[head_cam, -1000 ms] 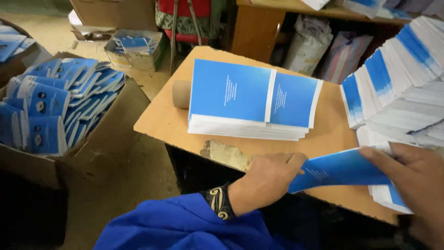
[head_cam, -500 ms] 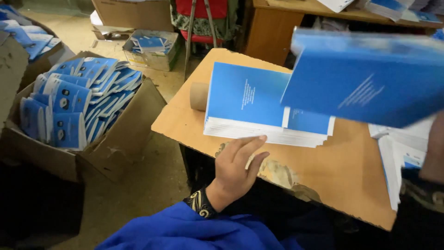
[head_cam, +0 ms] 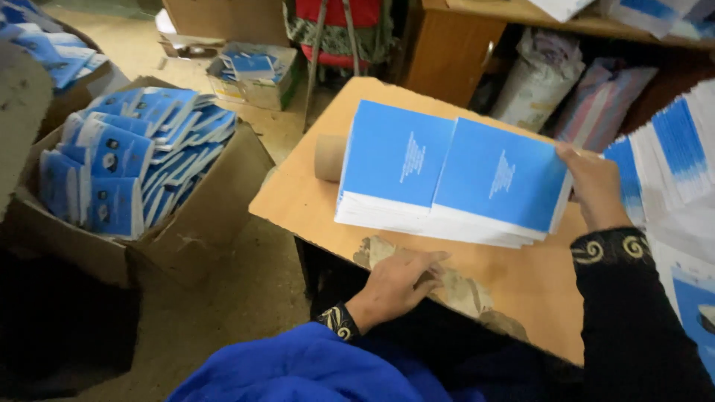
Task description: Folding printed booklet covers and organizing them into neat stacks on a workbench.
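Note:
Two blue-covered booklets lie side by side on a stack of white pages (head_cam: 417,219) on a worn wooden board (head_cam: 521,283). The right booklet (head_cam: 500,177) has my right hand (head_cam: 596,186) resting on its right edge, fingers laid over the cover. The left booklet (head_cam: 398,155) lies untouched. My left hand (head_cam: 398,279) rests flat on the board's chipped front edge, just below the stack, holding nothing.
A cardboard tube (head_cam: 329,158) lies behind the stack's left end. A cardboard box (head_cam: 201,216) full of blue booklets stands on the floor to the left. Fanned stacks of blue-and-white sheets (head_cam: 674,160) lie at the right. A smaller box (head_cam: 253,74) sits further back.
My right hand carried a blue booklet up over the board and laid it on the stack beside the first one. My left hand let go and settled on the board's front edge.

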